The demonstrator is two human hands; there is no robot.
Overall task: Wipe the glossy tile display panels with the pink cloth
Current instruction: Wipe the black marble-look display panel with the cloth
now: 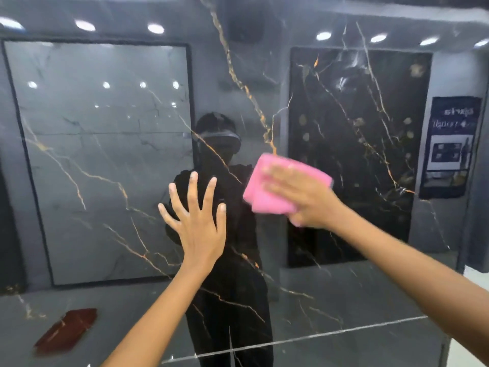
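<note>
Forearms reached in from the bottom of the view toward the dark panel [238, 75], and nearest the middle the left hand [197, 223] lay flat against the glossy face, its fingers [194, 186] straight and spread wide, holding nothing and seemingly bracing. To its right and a little higher, the right hand [304, 197] pressed the pink cloth [267, 186] onto the tile, palm and straight fingers laid across the folded pad; the hand was blurred, so whether the thumb curled under the lower edge could not be told. The cloth looked soft, light and limp, folded into a thick pad, so it would likely bunch or slip out if pushed by one corner; a flat palm over its middle, with fingertips spread toward the leading edge, seemed the surer hold. The panel itself appeared hard, stiff and slick, veined with gold lines, and probably showed every smear, the bare left palm included. Beyond the hands, the polish reflected the person, ceiling lights, a grey framed tile [105, 160] on the left, a black veined one [357, 154] on the right, a poster [449, 147] at the far right, and a red shape [66, 331] low on the left.
</note>
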